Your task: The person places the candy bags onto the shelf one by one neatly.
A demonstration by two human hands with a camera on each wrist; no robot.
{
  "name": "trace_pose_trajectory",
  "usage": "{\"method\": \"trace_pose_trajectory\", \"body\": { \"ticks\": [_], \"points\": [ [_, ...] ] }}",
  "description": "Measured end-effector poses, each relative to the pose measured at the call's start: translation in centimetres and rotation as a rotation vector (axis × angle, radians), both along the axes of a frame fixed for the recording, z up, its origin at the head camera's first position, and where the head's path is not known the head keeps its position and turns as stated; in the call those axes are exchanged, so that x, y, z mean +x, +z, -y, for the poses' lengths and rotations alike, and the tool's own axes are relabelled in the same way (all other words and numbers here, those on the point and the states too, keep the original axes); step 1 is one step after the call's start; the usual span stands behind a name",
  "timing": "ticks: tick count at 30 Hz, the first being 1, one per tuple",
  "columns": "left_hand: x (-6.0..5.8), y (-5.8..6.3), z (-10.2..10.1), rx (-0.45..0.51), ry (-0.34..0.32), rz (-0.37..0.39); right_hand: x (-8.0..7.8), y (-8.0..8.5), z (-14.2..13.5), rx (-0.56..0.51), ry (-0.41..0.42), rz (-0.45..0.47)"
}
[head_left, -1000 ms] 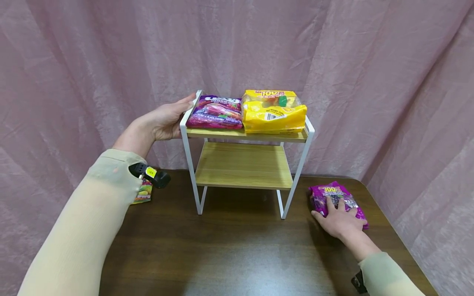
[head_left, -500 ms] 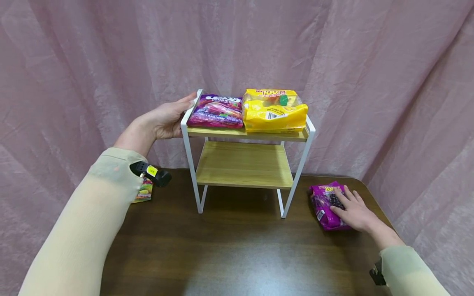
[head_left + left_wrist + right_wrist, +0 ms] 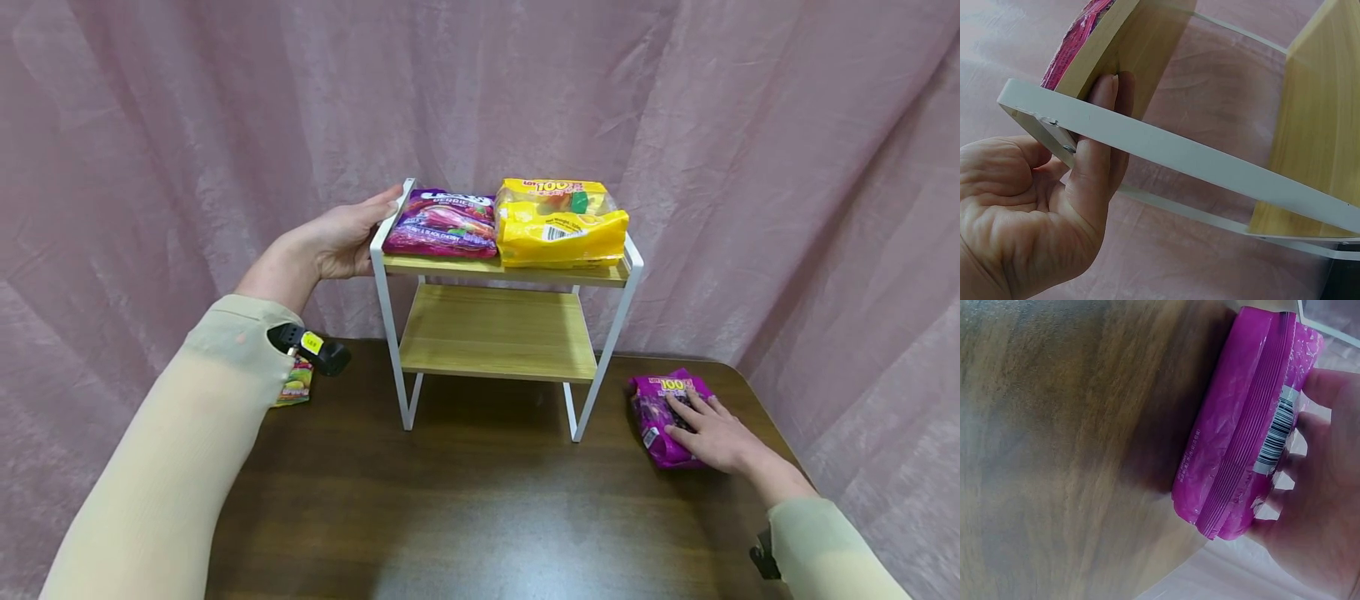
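Note:
My left hand (image 3: 343,242) grips the upper left side of a two-tier shelf rack (image 3: 498,333) with a white metal frame and wooden boards. In the left wrist view, fingers (image 3: 1100,125) reach under the top board (image 3: 1100,47). On that board lie a purple berry candy bag (image 3: 442,227), at left, and a yellow candy bag (image 3: 561,225) beside it. On the table to the right, my right hand (image 3: 716,433) rests on a purple candy bag (image 3: 660,417), its fingers spread across the top. The right wrist view shows this purple bag's (image 3: 1229,444) ribbed seal and barcode side.
A colourful packet (image 3: 295,385) lies on the dark wooden table (image 3: 450,517) at the left, partly hidden by my left sleeve. Pink curtains (image 3: 300,100) hang behind the table and along its right. The table's rounded right corner (image 3: 731,367) lies just beyond the purple bag.
My right hand has shifted to the right across the purple bag, and the bag has turned so its near end points more toward me. My left hand has kept its grip on the rack.

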State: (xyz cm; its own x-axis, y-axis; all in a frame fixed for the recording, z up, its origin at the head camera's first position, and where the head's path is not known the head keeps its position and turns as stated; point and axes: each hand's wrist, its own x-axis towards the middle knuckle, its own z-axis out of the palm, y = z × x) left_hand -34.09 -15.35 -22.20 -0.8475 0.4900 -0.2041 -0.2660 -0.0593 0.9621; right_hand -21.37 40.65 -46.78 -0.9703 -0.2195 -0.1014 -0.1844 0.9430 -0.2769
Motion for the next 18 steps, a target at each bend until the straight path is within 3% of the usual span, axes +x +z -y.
{"method": "trace_pose_trajectory", "body": {
  "ticks": [6, 18],
  "points": [
    [-0.1, -0.1, 0.0, 0.0, 0.007, 0.001, 0.2, -0.4, -0.1, 0.0, 0.019, -0.027],
    [-0.1, -0.2, 0.0, -0.001, 0.01, -0.004, 1.8, 0.4, 1.7, 0.066, -0.001, -0.011]
  ]
}}
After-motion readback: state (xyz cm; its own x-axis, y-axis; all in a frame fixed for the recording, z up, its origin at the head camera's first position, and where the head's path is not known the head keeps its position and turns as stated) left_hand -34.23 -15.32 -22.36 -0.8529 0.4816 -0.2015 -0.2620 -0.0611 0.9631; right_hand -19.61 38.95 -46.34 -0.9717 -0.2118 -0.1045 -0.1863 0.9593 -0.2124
